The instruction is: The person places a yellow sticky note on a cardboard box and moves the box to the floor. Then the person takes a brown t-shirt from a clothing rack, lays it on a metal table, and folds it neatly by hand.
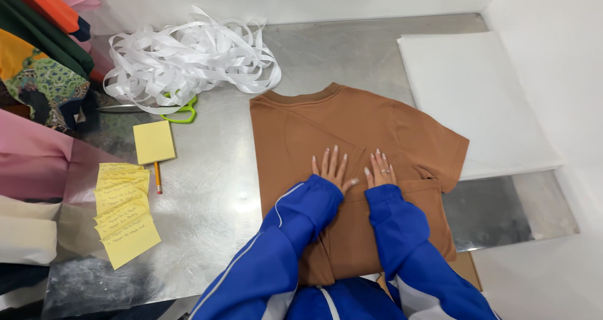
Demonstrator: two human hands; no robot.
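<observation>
fingers flat and spread on both hands, palms down, gripping nothing. left hand (331, 168) and right hand (379, 169) lie side by side, nearly touching, on the middle of a brown t-shirt (352, 169). a ring shows on one right-hand finger.

shirt lies on a metal table (220, 194), collar away from the person, left sleeve already folded in across the body, right sleeve out flat toward a stack of white sheets (471, 100). hem end hangs near the table's front edge.

step in hand, as judged: pressing and smoothing the cloth mid-fold. the open sleeve side looks like the part left to bring in; that would call for lifting one hand off, pinching the sleeve edge, and keeping the other palm down so the cloth does not slide.

wrists straight, both forearms in blue sleeves with a white stripe, reaching forward and converging from the body.

left of the shirt: yellow sticky notes (124, 213), a pencil (157, 177), a tangle of white ribbon (188, 59), green-handled scissors (179, 113), folded coloured fabrics (38, 75) at the edge.
</observation>
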